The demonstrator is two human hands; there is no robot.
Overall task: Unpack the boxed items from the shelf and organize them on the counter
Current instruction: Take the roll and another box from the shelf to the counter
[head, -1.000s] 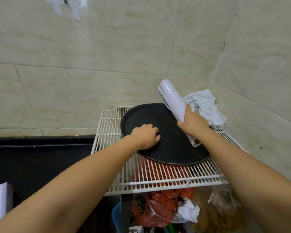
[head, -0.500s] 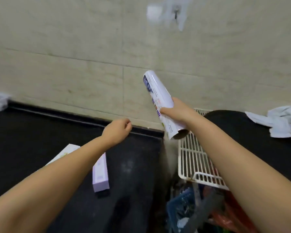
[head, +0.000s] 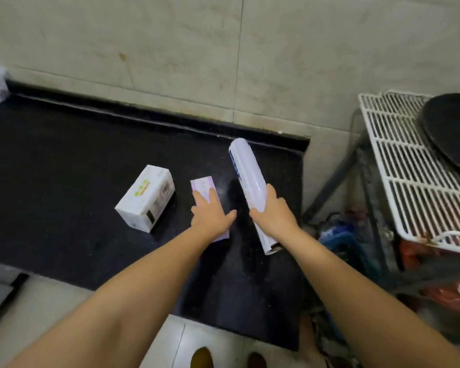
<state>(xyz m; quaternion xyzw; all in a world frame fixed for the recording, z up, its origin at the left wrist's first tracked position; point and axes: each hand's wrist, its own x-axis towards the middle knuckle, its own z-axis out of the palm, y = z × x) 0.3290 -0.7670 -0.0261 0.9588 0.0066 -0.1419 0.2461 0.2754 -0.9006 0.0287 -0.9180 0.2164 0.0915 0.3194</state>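
Counter (head: pixel 64 155) | right hand (head: pixel 274 213) fingers (head: pixel 270 191) wrap roll (head: pixel 247 171) | left hand (head: pixel 210 213) on box (head: pixel 203 185)

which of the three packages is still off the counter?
The long white cylindrical package, gripped in the right hand. The white rectangular box and the flat lilac box under the left hand lie on the black counter.

- The white box (head: pixel 145 201) on the black counter (head: pixel 64 166) carries an orange-and-green mark on its top face and dark printed panels on its side; none of it can be read.
- The white roll (head: pixel 248 179) shows blue print along its edge, too blurred to read.
- The lilac box (head: pixel 203 185) bears faint patterning, with no legible words.
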